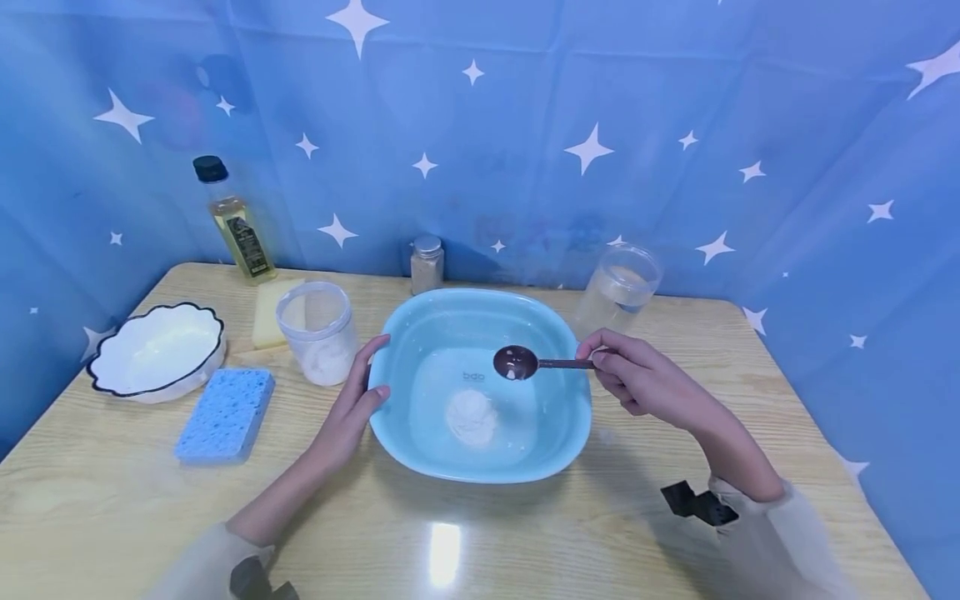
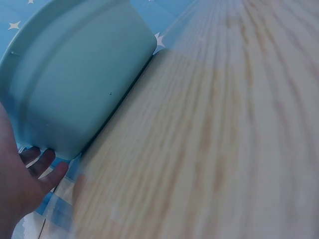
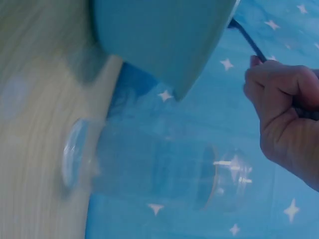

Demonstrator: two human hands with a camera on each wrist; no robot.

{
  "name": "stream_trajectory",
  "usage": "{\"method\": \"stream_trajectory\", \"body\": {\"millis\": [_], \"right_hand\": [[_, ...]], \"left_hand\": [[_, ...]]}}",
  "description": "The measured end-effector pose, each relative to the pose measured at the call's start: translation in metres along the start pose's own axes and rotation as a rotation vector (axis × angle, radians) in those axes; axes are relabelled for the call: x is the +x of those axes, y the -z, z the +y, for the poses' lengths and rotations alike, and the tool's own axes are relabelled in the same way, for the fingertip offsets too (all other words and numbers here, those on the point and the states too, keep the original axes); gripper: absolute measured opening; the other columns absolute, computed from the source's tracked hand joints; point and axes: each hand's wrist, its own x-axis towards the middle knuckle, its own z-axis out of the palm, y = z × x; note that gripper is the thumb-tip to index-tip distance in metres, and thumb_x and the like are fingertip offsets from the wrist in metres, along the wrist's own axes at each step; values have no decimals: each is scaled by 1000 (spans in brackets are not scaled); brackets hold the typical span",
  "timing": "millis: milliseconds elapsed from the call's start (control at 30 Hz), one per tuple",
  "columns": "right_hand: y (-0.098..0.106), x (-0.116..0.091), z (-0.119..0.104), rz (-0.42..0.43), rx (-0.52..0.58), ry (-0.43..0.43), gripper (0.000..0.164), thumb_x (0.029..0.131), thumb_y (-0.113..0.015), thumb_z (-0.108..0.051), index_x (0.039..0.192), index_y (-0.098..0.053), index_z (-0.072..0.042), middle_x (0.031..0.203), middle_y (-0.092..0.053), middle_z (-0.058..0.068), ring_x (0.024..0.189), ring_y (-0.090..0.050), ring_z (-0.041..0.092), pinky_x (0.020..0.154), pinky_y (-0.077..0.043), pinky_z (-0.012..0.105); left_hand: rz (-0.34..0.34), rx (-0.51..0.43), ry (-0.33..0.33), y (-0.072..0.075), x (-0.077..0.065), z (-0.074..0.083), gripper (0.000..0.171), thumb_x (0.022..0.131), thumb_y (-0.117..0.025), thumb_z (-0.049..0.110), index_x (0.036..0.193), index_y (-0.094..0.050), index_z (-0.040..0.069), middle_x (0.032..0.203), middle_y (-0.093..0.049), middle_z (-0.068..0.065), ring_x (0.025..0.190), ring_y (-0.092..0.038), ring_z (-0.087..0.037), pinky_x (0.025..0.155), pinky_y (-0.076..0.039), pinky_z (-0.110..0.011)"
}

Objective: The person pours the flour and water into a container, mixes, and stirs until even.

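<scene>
A light blue basin stands on the table with a white powdery mound on its bottom. At its left side my left hand grips the rim, with fingers against the outer wall in the left wrist view. My right hand pinches the handle of a dark brown spoon over the basin's right part. A few white specks show in the spoon's bowl. In the right wrist view, the right hand is beside the basin wall, and the spoon's bowl is hidden.
Left of the basin are a clear tub of white powder, a blue sponge, a yellowish pad, a white scalloped bowl and an oil bottle. Behind it stand a small jar and a clear container.
</scene>
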Motion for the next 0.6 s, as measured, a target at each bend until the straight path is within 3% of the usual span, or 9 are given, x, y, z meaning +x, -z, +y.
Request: {"method": "stream_trajectory", "body": {"millis": [133,300,400,600], "right_hand": [[-3,10,-4,-20,60,-11,23,101,-29,-13,109,-45,2,64,-34,7,43,-21,15,37,-18,25],[-7,21,-2,18,-9,40,22,100,-41,-17,108,-52,0,82,-57,22,42,-32,17,36,-25,27],[-11,26,-2,46,-75,42,23,97,-49,-21,103,-57,0,87,-65,20,44,-42,20,37,-31,27],[-19,34,-4,87,-135,39,20,94,-55,-19,97,-60,0,78,-68,6,47,-52,24,40,-39,29]], "left_hand": [[0,0,7,0,-1,0,53,97,-36,14,146,-21,30,150,-20,-7,129,-31,-32,91,-42,-50],[-1,0,15,-1,-1,-1,53,97,-37,15,146,-21,31,150,-19,-5,131,-30,-31,92,-41,-49],[2,-3,16,0,0,-1,54,97,-37,15,145,-21,31,150,-20,-5,130,-31,-31,90,-43,-48],[6,-4,13,1,0,0,54,96,-37,14,145,-21,30,149,-21,-6,128,-34,-32,87,-46,-45]]}}
